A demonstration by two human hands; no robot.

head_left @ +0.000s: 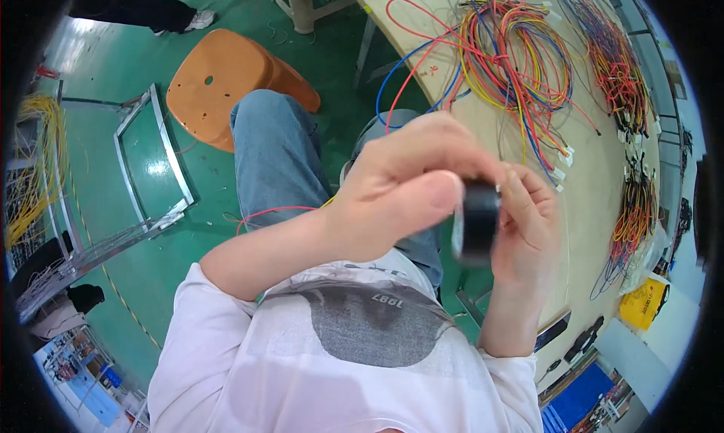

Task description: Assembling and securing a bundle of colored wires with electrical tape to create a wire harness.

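In front of my chest, a black tape roll (479, 223), smeared by motion, hangs between my two hands. My right hand (528, 222) is closed with bent fingers against the roll's right side. My left hand (411, 188) is closed too; its thumb reaches the roll's upper left edge, and its fingers stretch over the top to the right fingertips. What the left fingers hold is hidden. A red wire (279, 209) and a bit of yellow wire come out beside the left forearm. Above that hand, red and blue wires run from a coiled wire bundle (516, 56) on the table.
The wooden table (596, 229) lies to my right. Sorted wire bundles (633, 169) with connectors line its far edge, near a yellow bag (645, 303). An orange stool (219, 86) stands ahead left, a metal frame (162, 154) further left. A person's leg (136, 3) shows at the top left.
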